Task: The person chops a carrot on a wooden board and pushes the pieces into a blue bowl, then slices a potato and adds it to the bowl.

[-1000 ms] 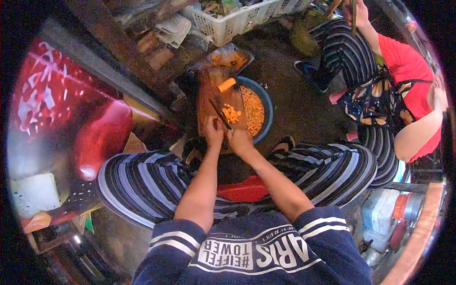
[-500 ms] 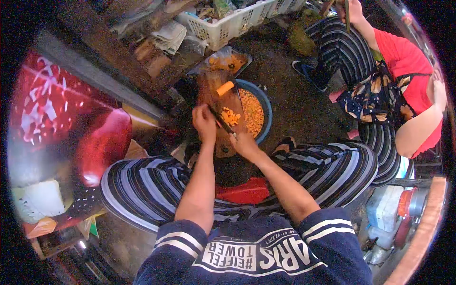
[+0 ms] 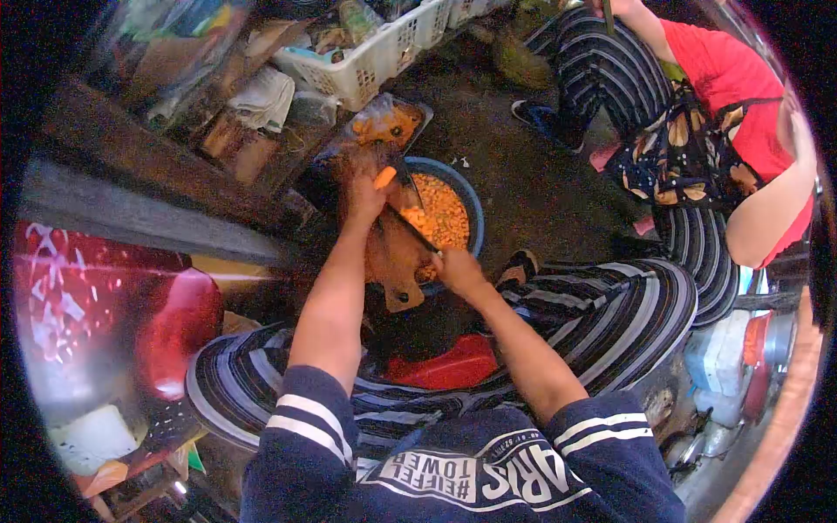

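Observation:
A wooden cutting board (image 3: pixel 392 253) lies across a blue bowl (image 3: pixel 471 205) filled with diced orange pieces (image 3: pixel 443 213). My left hand (image 3: pixel 364 193) reaches to the board's far end and closes on an orange carrot piece (image 3: pixel 384 177). My right hand (image 3: pixel 455 266) grips the handle of a knife (image 3: pixel 410 227), whose dark blade lies slanted across the board beside the bowl's contents. Both forearms stretch out over my striped trousers.
A clear tray with orange scraps (image 3: pixel 384 122) sits beyond the board, and a white basket (image 3: pixel 366 61) behind it. Another person in a red top and striped trousers (image 3: pixel 697 131) sits at the right. A red stool (image 3: pixel 445 362) is under me. A red sack (image 3: pixel 105 314) lies at left.
My left hand moved forward from the near end of the board to the carrot piece at the far end. The diced pile is gone from the board. The view shifted forward.

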Demonstrator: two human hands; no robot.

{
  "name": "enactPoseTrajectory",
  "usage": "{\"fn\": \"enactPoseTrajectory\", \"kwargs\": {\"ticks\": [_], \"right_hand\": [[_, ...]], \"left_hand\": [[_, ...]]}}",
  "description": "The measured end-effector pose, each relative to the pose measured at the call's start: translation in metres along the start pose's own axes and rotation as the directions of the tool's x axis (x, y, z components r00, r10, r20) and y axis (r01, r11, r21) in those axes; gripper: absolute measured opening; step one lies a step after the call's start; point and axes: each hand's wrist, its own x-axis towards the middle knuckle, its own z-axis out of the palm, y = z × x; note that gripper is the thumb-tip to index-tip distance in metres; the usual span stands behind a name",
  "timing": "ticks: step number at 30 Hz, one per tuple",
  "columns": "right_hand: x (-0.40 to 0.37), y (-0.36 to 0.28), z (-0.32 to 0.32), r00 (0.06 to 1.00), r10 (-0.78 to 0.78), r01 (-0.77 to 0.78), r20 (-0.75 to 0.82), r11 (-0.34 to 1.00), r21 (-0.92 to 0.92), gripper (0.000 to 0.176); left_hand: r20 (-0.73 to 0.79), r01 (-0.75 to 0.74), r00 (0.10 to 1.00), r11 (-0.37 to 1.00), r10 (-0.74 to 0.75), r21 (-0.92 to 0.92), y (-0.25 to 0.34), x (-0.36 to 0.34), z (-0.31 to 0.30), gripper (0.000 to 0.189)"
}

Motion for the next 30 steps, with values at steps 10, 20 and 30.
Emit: {"fn": "enactPoseTrajectory", "kwargs": {"ticks": [10, 20, 30], "right_hand": [[0.015, 0.004, -0.023, 0.972, 0.14, -0.161, -0.189, 0.981, -0.104, 0.03], [0.012, 0.002, -0.059, 0.958, 0.089, -0.126, -0.271, 0.984, -0.123, 0.026], [-0.013, -0.022, -0.15, 0.963, 0.154, -0.221, -0.22, 0.921, -0.322, 0.02]], "left_hand": [[0.103, 0.397, 0.883, 0.845, -0.458, 0.358, 0.104, -0.063, -0.053, 0.057], [0.281, -0.19, 0.946, 0.978, 0.16, 0.085, 0.15, -0.052, -0.023, 0.035], [0.415, -0.196, 0.906, 0.953, 0.086, 0.23, 0.11, -0.026, -0.007, 0.033]]}}
